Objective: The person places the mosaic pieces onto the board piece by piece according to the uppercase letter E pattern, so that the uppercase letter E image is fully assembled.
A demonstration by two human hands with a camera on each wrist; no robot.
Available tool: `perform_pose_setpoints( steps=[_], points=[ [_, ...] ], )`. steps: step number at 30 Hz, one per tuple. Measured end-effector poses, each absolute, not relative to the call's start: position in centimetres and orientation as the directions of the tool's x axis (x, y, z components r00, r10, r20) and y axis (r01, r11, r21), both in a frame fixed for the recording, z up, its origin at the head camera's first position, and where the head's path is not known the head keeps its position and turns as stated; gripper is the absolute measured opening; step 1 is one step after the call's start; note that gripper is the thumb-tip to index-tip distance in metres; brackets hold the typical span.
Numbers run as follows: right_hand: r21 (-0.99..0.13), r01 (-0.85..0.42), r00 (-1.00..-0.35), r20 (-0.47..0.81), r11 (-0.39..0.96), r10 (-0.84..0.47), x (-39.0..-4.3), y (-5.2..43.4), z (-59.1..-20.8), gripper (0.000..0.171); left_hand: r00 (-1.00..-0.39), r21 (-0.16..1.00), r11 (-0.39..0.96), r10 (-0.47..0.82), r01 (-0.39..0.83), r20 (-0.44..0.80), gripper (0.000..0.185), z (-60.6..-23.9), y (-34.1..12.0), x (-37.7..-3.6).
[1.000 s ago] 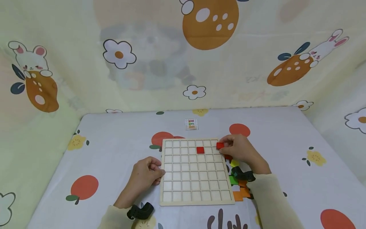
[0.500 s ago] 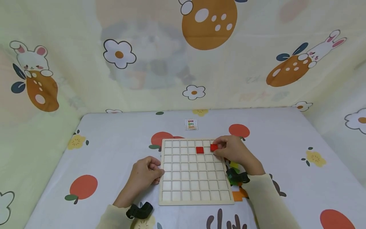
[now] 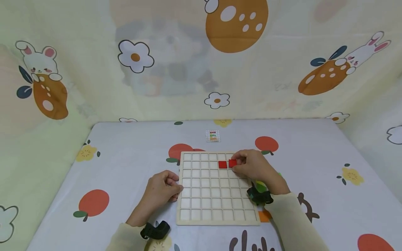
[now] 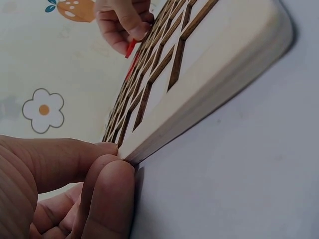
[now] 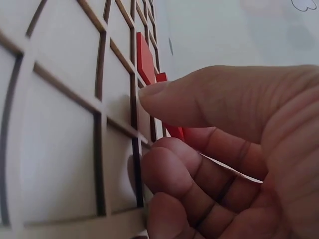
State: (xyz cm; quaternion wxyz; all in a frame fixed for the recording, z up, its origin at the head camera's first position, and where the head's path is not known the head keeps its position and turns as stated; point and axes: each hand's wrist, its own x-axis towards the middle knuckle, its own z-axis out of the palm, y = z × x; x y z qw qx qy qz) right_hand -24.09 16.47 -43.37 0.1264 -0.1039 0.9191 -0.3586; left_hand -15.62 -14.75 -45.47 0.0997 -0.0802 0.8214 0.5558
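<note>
Right hand: fingers curled round a red tile, pinching it by its edges, which likely lets it drop square into a cell.
Red tile: low over the board's second row, just beside a second red tile already seated in a cell; whether it is fully seated is hard to tell from the blurred wrist view.
Left hand: fingertips press the left edge of the board, apparently to steady it; nothing is gripped.
Board: wooden grid lying flat on the table.
Spare pieces: orange and green, by the board's right edge, within the right hand's reach.
Small card: farther back, well apart.
</note>
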Motion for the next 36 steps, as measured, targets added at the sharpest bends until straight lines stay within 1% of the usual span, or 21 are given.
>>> perform_pose_setpoints(
  steps=[12,19,25,36],
  points=[
    [-0.69,-0.167,-0.938,-0.108,0.704,-0.328,-24.1,15.0,-43.3,0.02,-0.966,0.896,0.37,-0.015,-0.245,-0.258,0.022,-45.5,-14.6,-15.5],
    [-0.689,-0.146,-0.934,-0.14,0.709,-0.328,-24.4,13.6,-42.9,0.019,-0.968,0.894,0.38,-0.016,-0.238,-0.251,0.022,-45.6,-14.6,-15.6],
    [-0.683,-0.158,-0.932,-0.137,0.713,-0.337,-24.6,12.5,-42.9,0.019,-0.968,0.894,0.379,-0.021,-0.238,-0.249,0.021,-45.7,-14.8,-15.7],
    [-0.678,-0.137,-0.923,-0.176,0.722,-0.341,-24.8,11.3,-43.4,0.019,-0.966,0.896,0.373,-0.015,-0.243,-0.256,0.022,-45.6,-14.9,-15.6]
  ],
)
